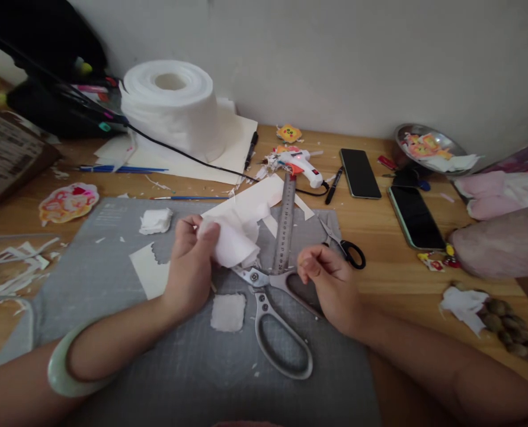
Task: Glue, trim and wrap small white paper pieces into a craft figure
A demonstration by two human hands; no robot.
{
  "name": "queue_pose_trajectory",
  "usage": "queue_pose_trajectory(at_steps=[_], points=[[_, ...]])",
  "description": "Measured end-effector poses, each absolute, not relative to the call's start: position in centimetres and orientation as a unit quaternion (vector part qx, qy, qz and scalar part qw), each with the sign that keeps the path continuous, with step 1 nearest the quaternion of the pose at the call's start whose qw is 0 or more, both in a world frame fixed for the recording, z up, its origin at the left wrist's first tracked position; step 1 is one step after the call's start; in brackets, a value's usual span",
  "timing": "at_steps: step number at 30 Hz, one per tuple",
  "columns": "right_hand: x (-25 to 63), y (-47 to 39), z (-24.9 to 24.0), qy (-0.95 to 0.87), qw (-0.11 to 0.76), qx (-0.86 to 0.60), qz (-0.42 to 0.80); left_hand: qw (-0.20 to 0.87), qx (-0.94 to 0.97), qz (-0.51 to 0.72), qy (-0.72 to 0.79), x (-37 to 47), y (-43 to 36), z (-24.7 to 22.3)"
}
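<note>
Near the middle of the frame, the left hand (pixel 193 261) pinches a white sheet (pixel 233 240) that hides the tips of the scissors (pixel 255 277). Right of centre, the right hand (pixel 332 279) is curled (around what, if anything, I cannot tell) by the scissors. At lower centre, a square (pixel 228 312) lies on the mat (pixel 157 362).

The wooden surface (pixel 397 281) bears a mat (pixel 166 367), two phones (pixel 360 173) and a bowl (pixel 399 142). Paper (pixel 236 149) lies beyond the mat

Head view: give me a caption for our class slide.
The left hand holds a white sheet near large metal scissors on a grey mat.
</note>
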State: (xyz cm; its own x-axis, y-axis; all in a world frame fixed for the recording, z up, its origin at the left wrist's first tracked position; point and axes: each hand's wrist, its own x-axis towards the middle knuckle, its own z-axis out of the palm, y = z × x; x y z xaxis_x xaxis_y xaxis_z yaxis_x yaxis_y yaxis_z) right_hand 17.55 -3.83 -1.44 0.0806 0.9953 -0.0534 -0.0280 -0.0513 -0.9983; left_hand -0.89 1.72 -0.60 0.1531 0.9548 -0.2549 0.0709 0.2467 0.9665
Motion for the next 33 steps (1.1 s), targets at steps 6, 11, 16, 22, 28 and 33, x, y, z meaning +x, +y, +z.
queue_pose_trajectory(at_steps=[6, 11, 16, 22, 28, 33], points=[[17.2, -3.8, -0.9, -0.486, 0.417, -0.510, 0.574, 0.338, 0.635, 0.482, 0.500, -1.0, 1.1, -1.8], [17.3, -3.6, -0.8, -0.527, 0.385, -0.488, 0.580, 0.051, 0.861, 0.330, 0.383, -1.6, -1.0, 0.7], [17.1, -3.7, -1.0, -0.474, 0.405, -0.464, 0.630, 0.111, 0.944, 0.044, 0.308, -1.5, -3.4, 5.0], [17.3, -3.8, -0.8, -0.495, 0.382, -0.461, 0.629, 0.103, 0.920, -0.162, 0.342, -1.4, -3.8, 4.5], [17.4, -3.7, -1.1, -0.550, 0.368, -0.471, 0.584, 0.094, 0.914, -0.205, 0.337, -1.1, -3.4, 3.6], [17.1, -3.6, -1.1, -0.573, 0.365, -0.480, 0.554, 0.137, 0.912, -0.179, 0.343, -1.3, -2.8, 3.5]])
